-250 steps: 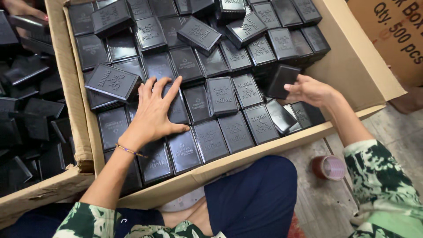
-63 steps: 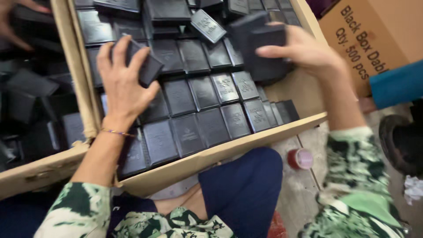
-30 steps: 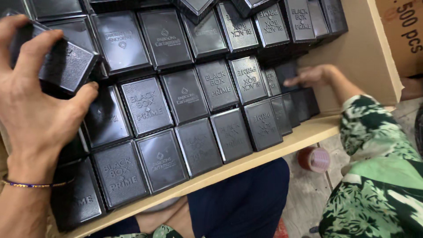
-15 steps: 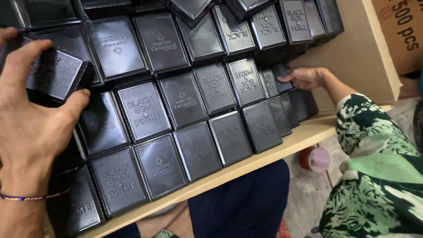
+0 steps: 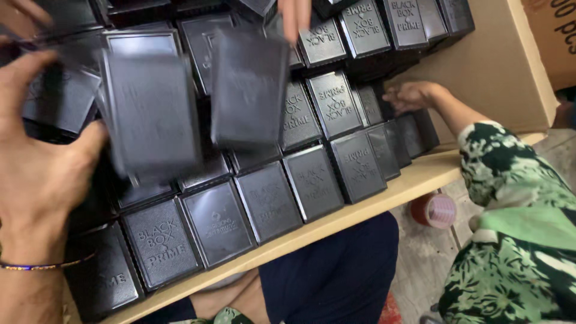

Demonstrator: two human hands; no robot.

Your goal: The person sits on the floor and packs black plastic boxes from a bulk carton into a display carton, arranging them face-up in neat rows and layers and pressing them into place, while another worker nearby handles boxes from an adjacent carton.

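Observation:
A big cardboard carton [image 5: 498, 72] is packed with rows of small black boxes [image 5: 312, 183]. My left hand [image 5: 36, 174], with a thin bracelet at the wrist, grips one black box [image 5: 57, 105] at the left, lifted above the rows. My right hand [image 5: 414, 96], in a green patterned sleeve, lies flat on the upright boxes at the carton's right end and holds nothing. Two blurred black boxes [image 5: 150, 114] [image 5: 249, 90] are in motion over the middle rows. Another person's finger [image 5: 294, 18] pokes in from the top, just above them.
The carton's front rim [image 5: 372, 201] runs across my lap. A red roll of tape [image 5: 435, 210] lies on the floor below it. A second printed carton [image 5: 555, 36] stands at the top right. Part of another person's hand [image 5: 21, 15] shows at the top left.
Two loose black boxes have dropped into view over the middle rows, blurred, with another person's finger above them. My left hand still grips its box; my right hand has barely shifted.

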